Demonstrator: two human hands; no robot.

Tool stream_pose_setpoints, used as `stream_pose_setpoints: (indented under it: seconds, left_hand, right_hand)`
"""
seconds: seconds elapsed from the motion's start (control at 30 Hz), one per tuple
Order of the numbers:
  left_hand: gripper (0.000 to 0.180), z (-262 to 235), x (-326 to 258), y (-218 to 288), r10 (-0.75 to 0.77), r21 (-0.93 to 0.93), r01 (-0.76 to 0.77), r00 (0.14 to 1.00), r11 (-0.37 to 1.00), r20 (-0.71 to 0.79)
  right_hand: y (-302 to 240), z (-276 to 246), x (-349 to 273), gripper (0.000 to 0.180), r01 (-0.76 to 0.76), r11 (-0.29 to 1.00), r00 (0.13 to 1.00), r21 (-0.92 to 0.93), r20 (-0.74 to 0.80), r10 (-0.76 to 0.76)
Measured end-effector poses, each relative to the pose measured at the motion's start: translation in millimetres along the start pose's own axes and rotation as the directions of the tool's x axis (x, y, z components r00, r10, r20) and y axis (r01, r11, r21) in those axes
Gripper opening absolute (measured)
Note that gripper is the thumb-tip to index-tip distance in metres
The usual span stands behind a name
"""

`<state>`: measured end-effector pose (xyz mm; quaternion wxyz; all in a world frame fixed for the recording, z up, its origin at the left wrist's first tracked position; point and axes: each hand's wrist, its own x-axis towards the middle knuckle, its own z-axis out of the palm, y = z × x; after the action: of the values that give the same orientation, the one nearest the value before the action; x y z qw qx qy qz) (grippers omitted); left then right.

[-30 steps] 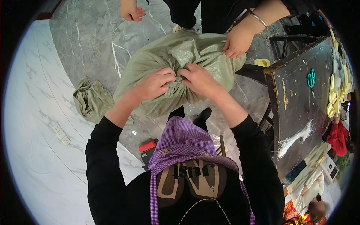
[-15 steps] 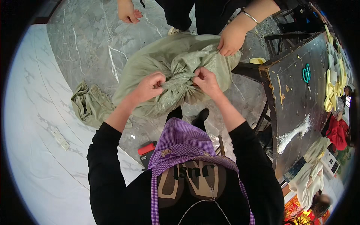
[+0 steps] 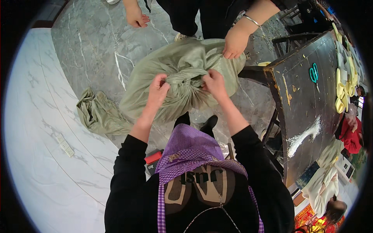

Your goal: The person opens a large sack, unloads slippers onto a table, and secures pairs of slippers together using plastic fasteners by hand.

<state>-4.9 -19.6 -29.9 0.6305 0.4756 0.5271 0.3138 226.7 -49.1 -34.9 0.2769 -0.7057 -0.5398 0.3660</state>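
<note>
A bulging pale green woven sack (image 3: 143, 85) lies on the floor in front of me, its mouth gathered and twisted into a knot near the middle. My left hand (image 3: 158, 91) is at the left side of the twist, its fingers curled round the edge of the gathered cloth. On the other side, my right hand (image 3: 214, 83) is closed on the twisted end, its fingertips partly hidden. Opposite me, another person's hand (image 3: 236, 40) with a bracelet rests on the sack's far right part. That person's other hand (image 3: 136, 17) hangs free of it.
A crumpled green sack (image 3: 101, 112) lies on the floor at left, beside the white wall. At right stands a dark worn table (image 3: 299, 93) with teal-handled scissors (image 3: 314, 73), a bundle of white strands (image 3: 305, 136) and yellow slippers (image 3: 342, 85). A red-and-black object (image 3: 153, 157) is near my left side.
My left hand has turned more upright, its elbow drawn in toward my body. The twisted cloth between my hands now lies more sideways. The other person's hand stays on the sack.
</note>
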Motion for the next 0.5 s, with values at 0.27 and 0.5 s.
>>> stream_pose_setpoints:
  seconds: [0.27,0.5]
  left_hand:
    - [0.023,15,-15,3,-0.190,-0.691,0.037,0.971,0.722,-0.147]
    - [0.026,20,-5,19,-0.095,-0.551,0.038,0.993,0.834,-0.076]
  right_hand:
    - [-2,16,-25,0.020,-0.438,0.155,0.761,0.886,0.274,0.588]
    - [-12,37,-34,0.015,0.052,0.997,0.994,0.060,-0.101,-0.046]
